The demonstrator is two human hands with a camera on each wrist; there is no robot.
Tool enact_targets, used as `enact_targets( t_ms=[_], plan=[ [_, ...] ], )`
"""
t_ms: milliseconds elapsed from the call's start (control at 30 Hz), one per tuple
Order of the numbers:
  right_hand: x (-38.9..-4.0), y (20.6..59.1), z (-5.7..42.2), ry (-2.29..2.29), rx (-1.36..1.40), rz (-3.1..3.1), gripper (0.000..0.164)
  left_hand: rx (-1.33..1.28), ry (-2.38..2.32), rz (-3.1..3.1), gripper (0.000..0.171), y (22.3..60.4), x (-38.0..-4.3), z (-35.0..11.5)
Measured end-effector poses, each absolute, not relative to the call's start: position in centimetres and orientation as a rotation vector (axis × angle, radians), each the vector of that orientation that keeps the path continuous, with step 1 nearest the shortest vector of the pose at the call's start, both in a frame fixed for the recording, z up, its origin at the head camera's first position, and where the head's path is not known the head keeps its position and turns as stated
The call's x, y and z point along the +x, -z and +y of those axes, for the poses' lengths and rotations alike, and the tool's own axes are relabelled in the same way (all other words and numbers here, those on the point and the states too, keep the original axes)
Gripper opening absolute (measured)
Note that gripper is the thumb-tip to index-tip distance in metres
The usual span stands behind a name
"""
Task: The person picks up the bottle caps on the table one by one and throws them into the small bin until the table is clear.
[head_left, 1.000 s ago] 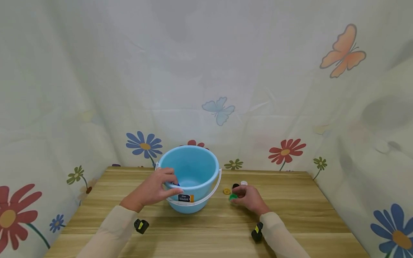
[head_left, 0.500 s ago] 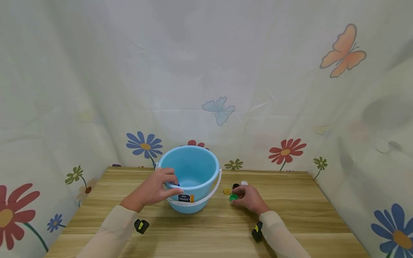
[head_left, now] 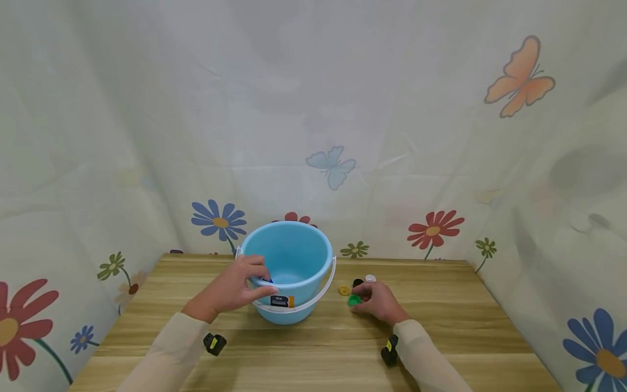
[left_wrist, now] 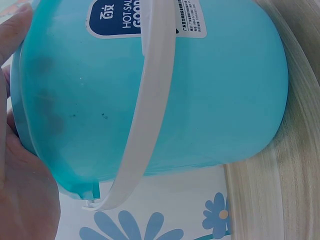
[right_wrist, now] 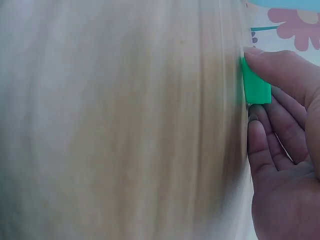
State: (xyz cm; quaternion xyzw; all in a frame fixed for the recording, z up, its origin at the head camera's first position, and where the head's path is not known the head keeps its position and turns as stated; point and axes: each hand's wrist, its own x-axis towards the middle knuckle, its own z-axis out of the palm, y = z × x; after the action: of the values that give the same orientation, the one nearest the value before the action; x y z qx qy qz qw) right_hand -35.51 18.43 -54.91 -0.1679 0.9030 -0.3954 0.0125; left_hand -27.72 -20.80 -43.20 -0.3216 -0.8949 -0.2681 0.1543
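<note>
A light-blue bucket (head_left: 286,305) with a white handle (left_wrist: 150,100) stands upright on the wooden table. My left hand (head_left: 240,286) grips its near left rim, thumb outside and fingers curled over to the inside. A small dark-blue patch shows at those fingertips; most of it is hidden. To the right of the bucket, my right hand (head_left: 379,305) pinches a small green bottle cap (right_wrist: 257,85) between thumb and fingers, right at the tabletop. Close by that hand lie a yellow cap (head_left: 344,291), a black cap (head_left: 357,282) and a white cap (head_left: 370,278).
The wooden table (head_left: 455,305) ends at a flower-and-butterfly curtain (head_left: 382,207) behind and on both sides. A black wrist device (head_left: 214,344) shows by the left forearm, another black device (head_left: 390,351) by the right one.
</note>
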Motion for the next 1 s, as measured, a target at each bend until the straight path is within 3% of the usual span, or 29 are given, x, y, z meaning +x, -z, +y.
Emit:
enact_targets(
  t_ms=[1000],
  plan=[
    [-35.69,55.28,18.72,1.28,-0.472,2.782,0.034,-0.941,0.753,-2.537,0.02,43.39,-27.87,-20.9]
  ],
)
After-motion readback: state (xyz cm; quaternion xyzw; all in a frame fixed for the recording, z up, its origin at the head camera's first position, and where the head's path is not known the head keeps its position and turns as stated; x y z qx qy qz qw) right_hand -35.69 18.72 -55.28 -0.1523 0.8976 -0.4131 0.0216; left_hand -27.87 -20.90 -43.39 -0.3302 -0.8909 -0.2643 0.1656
